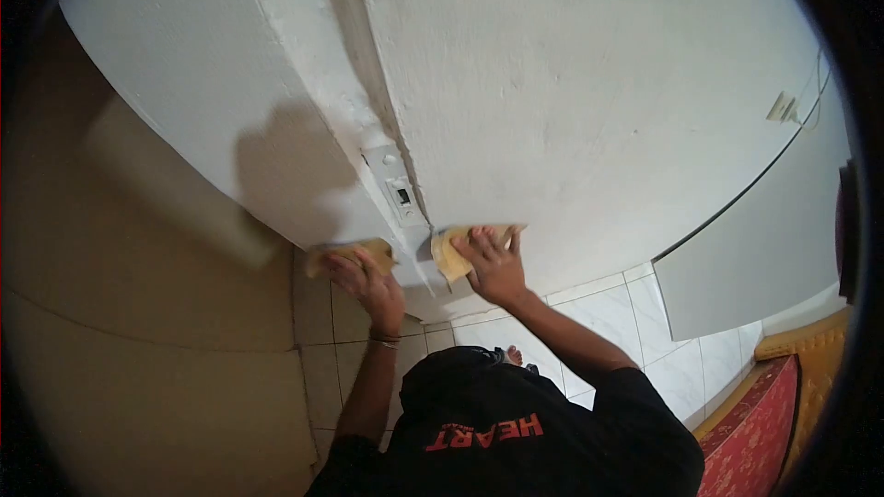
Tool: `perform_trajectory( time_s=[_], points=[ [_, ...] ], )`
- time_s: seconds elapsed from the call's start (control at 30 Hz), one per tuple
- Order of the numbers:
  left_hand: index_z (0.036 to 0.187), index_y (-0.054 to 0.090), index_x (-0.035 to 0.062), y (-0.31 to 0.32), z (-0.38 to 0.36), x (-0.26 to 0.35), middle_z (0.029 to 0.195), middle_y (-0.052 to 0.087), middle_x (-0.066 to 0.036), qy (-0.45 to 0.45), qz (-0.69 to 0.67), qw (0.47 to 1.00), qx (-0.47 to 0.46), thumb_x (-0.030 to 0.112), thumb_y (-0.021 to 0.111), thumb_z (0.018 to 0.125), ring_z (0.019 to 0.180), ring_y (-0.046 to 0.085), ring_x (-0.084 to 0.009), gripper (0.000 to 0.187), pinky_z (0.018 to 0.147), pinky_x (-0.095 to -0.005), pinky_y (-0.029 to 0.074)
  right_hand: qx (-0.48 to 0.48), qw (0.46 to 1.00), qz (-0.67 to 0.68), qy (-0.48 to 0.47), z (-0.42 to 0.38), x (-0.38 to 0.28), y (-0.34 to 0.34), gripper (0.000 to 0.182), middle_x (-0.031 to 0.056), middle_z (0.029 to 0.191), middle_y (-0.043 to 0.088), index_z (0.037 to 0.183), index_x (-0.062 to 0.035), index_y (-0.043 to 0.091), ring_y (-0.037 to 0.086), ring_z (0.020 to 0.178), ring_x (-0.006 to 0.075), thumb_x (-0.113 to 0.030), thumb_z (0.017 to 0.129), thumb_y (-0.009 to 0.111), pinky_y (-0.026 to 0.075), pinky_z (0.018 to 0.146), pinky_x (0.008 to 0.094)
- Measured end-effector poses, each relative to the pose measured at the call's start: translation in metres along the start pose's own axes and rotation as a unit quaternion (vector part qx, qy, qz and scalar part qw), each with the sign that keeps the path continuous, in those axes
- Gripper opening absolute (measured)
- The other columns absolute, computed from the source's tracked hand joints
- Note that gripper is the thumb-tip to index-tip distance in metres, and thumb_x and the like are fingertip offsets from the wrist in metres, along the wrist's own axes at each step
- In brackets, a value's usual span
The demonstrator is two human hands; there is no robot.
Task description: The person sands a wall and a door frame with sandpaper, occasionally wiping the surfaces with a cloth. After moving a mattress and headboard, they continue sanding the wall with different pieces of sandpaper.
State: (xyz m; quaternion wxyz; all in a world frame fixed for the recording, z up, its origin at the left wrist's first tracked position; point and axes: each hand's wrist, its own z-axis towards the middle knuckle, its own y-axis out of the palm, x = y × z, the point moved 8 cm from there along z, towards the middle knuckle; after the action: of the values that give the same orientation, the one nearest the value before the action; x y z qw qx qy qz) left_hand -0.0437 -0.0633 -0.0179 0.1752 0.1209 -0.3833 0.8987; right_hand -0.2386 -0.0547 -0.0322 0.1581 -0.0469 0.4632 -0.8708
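My right hand (pixel 497 269) lies with its fingers over a folded yellow-tan sheet (pixel 449 260), pressing it against the white wall surface (pixel 552 129) just right of the door jamb. A second yellow-tan sheet (pixel 378 254), somewhat blurred, is under the fingers of my left hand (pixel 368 287), at the jamb's left side. Between and above the hands, a pale strike plate (pixel 394 186) with a dark slot is set in the white door jamb (pixel 322 64). My left hand's shadow falls on the white surface above it.
White tiles (pixel 599 317) cover the floor below. At right are a grey-white panel (pixel 750 248), a wall socket (pixel 783 108) with a cord, and a red patterned cushion (pixel 750 433) on yellow furniture (pixel 822 377). A dim brown surface (pixel 157 248) fills the left side.
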Motion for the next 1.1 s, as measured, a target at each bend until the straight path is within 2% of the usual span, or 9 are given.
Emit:
perform_trajectory(
  time_s=[0.07,0.2,0.33,0.47,0.57,0.77,0.93,1.07,1.1],
  points=[
    [0.133,0.007,0.0083,-0.046,0.063,0.009,0.135,0.0,-0.027,0.038,0.025,0.993,0.112,0.021,0.037,0.084,0.124,0.0,-0.0436,0.06,0.098,-0.0536,0.004,0.143,0.989,0.041,0.012,0.052,0.004,-0.082,0.057,0.024,0.133,0.02,0.12,-0.017,0.045,0.014,0.125,0.0359,-0.02,0.064,0.056,-0.001,0.097,0.0576],
    [0.133,0.004,0.0043,-0.135,0.139,0.066,0.137,0.001,-0.022,0.142,0.032,0.967,0.209,0.032,0.031,0.088,0.127,-0.001,-0.0367,0.059,0.101,-0.0484,0.002,0.348,0.933,0.087,0.02,0.133,0.001,-0.238,0.056,0.024,0.136,0.01,0.129,-0.0107,0.03,0.002,0.126,0.0407,-0.015,0.075,0.044,-0.007,0.097,0.0509],
    [0.131,0.002,-0.0019,-0.103,0.113,0.047,0.137,0.001,-0.022,0.063,-0.082,0.959,0.263,0.026,0.039,0.085,0.126,-0.002,-0.0389,0.065,0.1,-0.0508,0.001,0.293,0.955,0.008,0.04,0.11,-0.011,-0.156,0.05,0.0247,0.135,0.01,0.124,-0.011,0.039,0.004,0.126,0.0415,-0.021,0.075,0.042,-0.004,0.097,0.0531],
    [0.134,0.01,0.0097,0.0,0.005,0.019,0.136,-0.003,-0.025,0.106,-0.005,0.991,0.077,0.015,0.049,0.072,0.124,-0.003,-0.0453,0.074,0.097,-0.0576,0.003,0.064,0.996,0.051,0.029,0.0,-0.021,0.017,0.058,0.0157,0.127,0.032,0.115,-0.0217,0.049,0.02,0.122,0.0328,-0.024,0.059,0.063,0.008,0.094,0.0598],
    [0.133,0.015,0.016,0.006,-0.002,0.008,0.134,-0.003,-0.028,0.126,0.004,0.992,-0.009,0.015,0.049,0.071,0.123,-0.001,-0.0471,0.072,0.096,-0.0593,0.002,0.125,0.992,0.017,0.007,0.01,-0.015,0.0,0.054,0.0191,0.129,0.028,0.118,-0.0226,0.047,0.015,0.125,0.0335,-0.032,0.065,0.057,0.0,0.095,0.0596],
    [0.132,0.023,0.0146,-0.147,0.154,0.082,0.134,0.003,-0.029,0.192,-0.018,0.961,0.2,0.027,0.034,0.084,0.123,0.001,-0.0477,0.05,0.095,-0.0586,0.0,0.363,0.93,0.052,-0.014,0.15,-0.026,-0.233,0.055,0.0231,0.136,0.011,0.128,-0.0113,0.034,0.005,0.126,0.0389,-0.022,0.075,0.041,-0.006,0.097,0.0508],
    [0.133,0.019,0.0148,-0.1,0.12,0.077,0.134,0.003,-0.029,0.155,0.0,0.964,0.217,0.022,0.034,0.08,0.123,0.001,-0.0477,0.056,0.095,-0.0594,0.0,0.311,0.95,-0.009,0.025,0.115,-0.029,-0.153,0.053,0.0267,0.134,0.01,0.123,-0.009,0.039,0.005,0.125,0.043,-0.024,0.073,0.044,-0.004,0.097,0.0535],
    [0.13,0.02,0.006,0.011,-0.01,0.03,0.134,0.001,-0.029,0.107,-0.016,0.994,0.002,0.015,0.047,0.068,0.123,0.0,-0.0469,0.068,0.094,-0.0619,-0.002,0.021,0.996,0.05,0.068,0.005,-0.015,0.015,0.058,0.0213,0.124,0.033,0.114,-0.0166,0.049,0.024,0.119,0.0377,-0.023,0.058,0.059,0.003,0.093,0.0606],
    [0.13,0.02,0.0052,0.014,-0.015,0.03,0.134,0.001,-0.029,0.086,-0.005,0.995,-0.046,0.016,0.047,0.068,0.123,0.0,-0.0462,0.068,0.094,-0.0618,-0.002,0.123,0.992,-0.014,0.005,0.005,-0.025,-0.003,0.057,0.0236,0.132,0.022,0.117,-0.0161,0.047,0.011,0.126,0.0376,-0.024,0.062,0.056,-0.001,0.094,0.061]
  ],
)
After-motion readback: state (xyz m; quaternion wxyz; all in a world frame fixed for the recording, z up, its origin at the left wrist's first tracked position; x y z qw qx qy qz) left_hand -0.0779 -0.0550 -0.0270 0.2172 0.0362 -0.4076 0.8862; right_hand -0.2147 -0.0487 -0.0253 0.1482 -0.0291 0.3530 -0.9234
